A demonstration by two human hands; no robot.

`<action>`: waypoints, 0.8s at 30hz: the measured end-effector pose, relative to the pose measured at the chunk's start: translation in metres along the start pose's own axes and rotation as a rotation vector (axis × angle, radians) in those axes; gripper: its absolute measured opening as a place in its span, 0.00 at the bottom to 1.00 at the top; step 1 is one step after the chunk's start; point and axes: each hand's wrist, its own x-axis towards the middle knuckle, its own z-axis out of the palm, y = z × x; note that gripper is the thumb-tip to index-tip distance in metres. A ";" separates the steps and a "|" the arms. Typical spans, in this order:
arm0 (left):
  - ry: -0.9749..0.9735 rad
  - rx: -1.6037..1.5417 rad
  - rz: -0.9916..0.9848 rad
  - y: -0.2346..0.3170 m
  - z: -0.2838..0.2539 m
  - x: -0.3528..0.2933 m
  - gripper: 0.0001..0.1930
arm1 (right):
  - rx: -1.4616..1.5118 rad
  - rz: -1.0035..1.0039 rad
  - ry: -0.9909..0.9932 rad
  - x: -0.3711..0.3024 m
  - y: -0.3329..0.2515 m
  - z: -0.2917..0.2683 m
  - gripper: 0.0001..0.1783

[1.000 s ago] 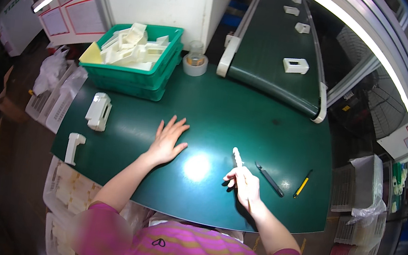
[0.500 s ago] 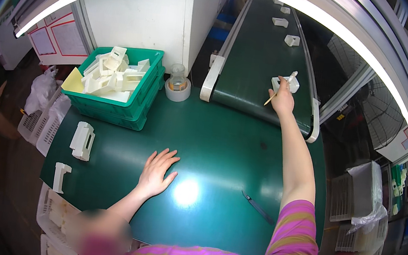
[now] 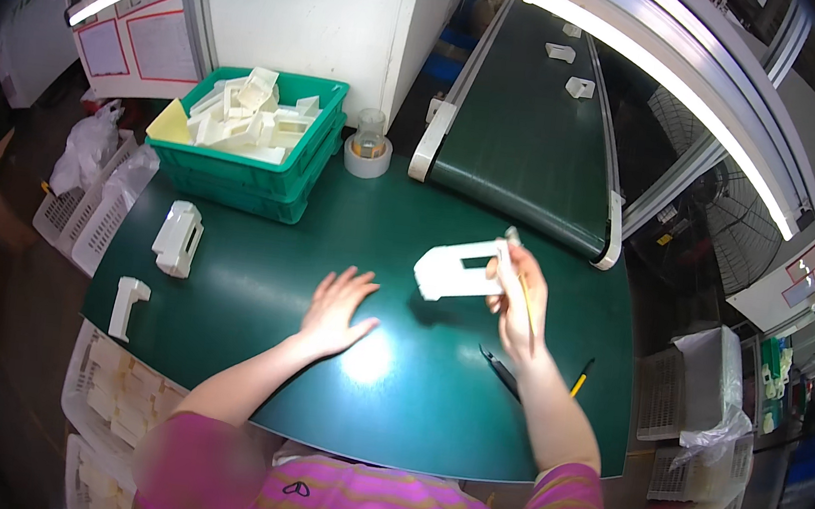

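My right hand [image 3: 523,303] grips a white plastic part [image 3: 458,269] with a long slot, held above the table. A thin tan stick [image 3: 530,304] is tucked between the fingers of the same hand. My left hand [image 3: 335,315] lies on the green tabletop with its fingers apart and nothing in it. Below my right hand lies a dark craft knife [image 3: 498,367], partly hidden by the wrist. A yellow and black pen-like tool [image 3: 582,378] is to the right of my forearm.
A green crate [image 3: 296,176] of white plastic parts stands at the back left, beside a tape roll [image 3: 368,164]. Two white parts, one slotted [image 3: 175,240] and one slim [image 3: 127,308], sit along the left edge. A conveyor belt [image 3: 529,158] carries several white pieces.
My right hand has come back from the belt's near end to over the table, bringing the white plastic part and the stick. My left hand still rests on the tabletop.
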 end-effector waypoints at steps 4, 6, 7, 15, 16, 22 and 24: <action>0.059 -0.600 0.268 0.069 0.022 -0.009 0.51 | 0.426 0.227 0.055 -0.075 0.022 0.020 0.18; 0.156 -1.233 0.259 0.093 0.023 -0.012 0.44 | 0.486 0.300 0.090 -0.103 0.050 0.020 0.18; 0.107 -1.316 0.187 0.101 0.023 -0.014 0.40 | 0.514 0.347 0.124 -0.117 0.057 0.020 0.17; -0.546 -1.830 -0.239 0.088 0.029 -0.029 0.32 | -1.264 -0.306 0.220 -0.155 0.066 -0.034 0.20; -0.552 -1.833 -0.251 0.084 0.036 -0.029 0.32 | -1.426 -0.286 0.265 -0.155 0.061 -0.037 0.22; -0.589 -2.078 -0.442 0.076 0.050 -0.025 0.29 | -1.403 -0.103 0.259 -0.144 0.065 -0.052 0.10; -0.618 -2.172 -0.440 0.075 0.050 -0.017 0.25 | -1.376 -0.259 0.206 -0.138 0.064 -0.053 0.09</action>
